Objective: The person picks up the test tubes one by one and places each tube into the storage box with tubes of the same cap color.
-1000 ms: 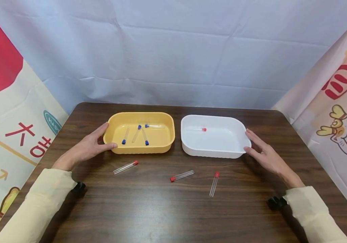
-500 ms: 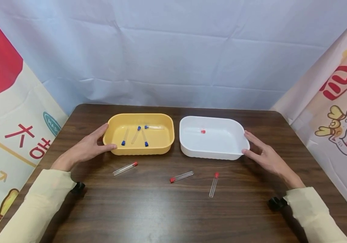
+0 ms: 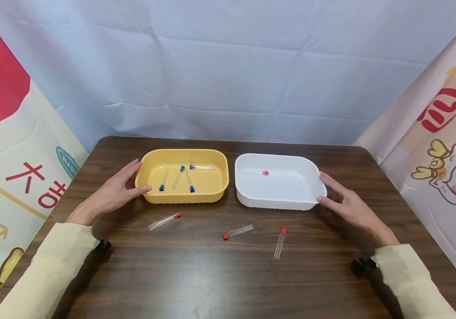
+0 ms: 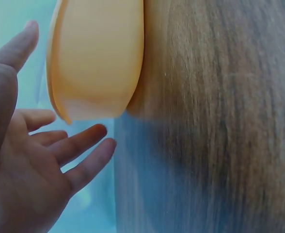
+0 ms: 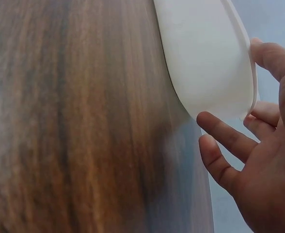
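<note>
Currently, left hand (image 3: 109,197): fingers spread, grasping nothing, yellow tray (image 3: 184,199) just beyond the tips. Right hand (image 3: 356,209): fingers extended, ungripped, white tray (image 3: 277,203) at the thumb; between both hands' fingers, wearer's side, three red-capped tubes (image 3: 238,232).

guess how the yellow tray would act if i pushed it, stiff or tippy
The yellow tray is probably stiff, since its rim and walls hold an even shape. It seems unlikely to tip, being low and broad. The four blue-capped tubes lying loose inside may roll or slide with a sharp push.
</note>
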{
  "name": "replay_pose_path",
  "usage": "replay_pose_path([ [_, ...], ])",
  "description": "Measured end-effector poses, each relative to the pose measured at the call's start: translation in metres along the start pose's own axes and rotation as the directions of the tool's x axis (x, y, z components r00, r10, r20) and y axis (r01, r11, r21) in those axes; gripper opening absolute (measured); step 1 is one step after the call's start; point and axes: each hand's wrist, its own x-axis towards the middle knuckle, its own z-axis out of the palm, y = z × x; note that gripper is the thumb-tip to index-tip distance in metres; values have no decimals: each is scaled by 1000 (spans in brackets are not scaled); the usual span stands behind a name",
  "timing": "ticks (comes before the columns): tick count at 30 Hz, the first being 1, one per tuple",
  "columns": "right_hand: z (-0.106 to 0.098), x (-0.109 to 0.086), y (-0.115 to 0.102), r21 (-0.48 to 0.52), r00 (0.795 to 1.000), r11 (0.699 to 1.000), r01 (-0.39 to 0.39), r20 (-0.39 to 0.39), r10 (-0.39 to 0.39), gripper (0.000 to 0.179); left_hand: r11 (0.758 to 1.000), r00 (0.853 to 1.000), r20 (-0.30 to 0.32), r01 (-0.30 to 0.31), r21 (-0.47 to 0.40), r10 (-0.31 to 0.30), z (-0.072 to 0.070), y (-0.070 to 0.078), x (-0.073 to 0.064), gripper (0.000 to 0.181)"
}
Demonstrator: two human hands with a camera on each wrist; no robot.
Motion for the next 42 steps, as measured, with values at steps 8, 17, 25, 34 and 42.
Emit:
replay_pose_path([
  [8, 3, 4, 17, -23, 999, 999, 33, -4, -34, 71, 998, 981, -184, -65, 1, 64, -2, 8, -7, 81],
  [17, 1, 6, 17, -28, 1000, 1000, -4, 15, 4, 72, 966, 895, -364, -236, 104, 258, 5, 30, -30, 52],
  [25, 1, 7, 14, -11, 999, 999, 40, 4, -39, 71, 955, 903, -310, -282, 97, 298, 20, 50, -50, 50],
  [34, 2, 6, 17, 7, 998, 998, 61, 6, -61, 71, 948, 908, -274, -299, 111, 319, 34, 59, -61, 46],
  [42, 3, 5, 17, 12, 998, 998, 59, 11, -59, 71, 954, 934, -203, -275, 119, 295, 50, 57, -65, 40],
])
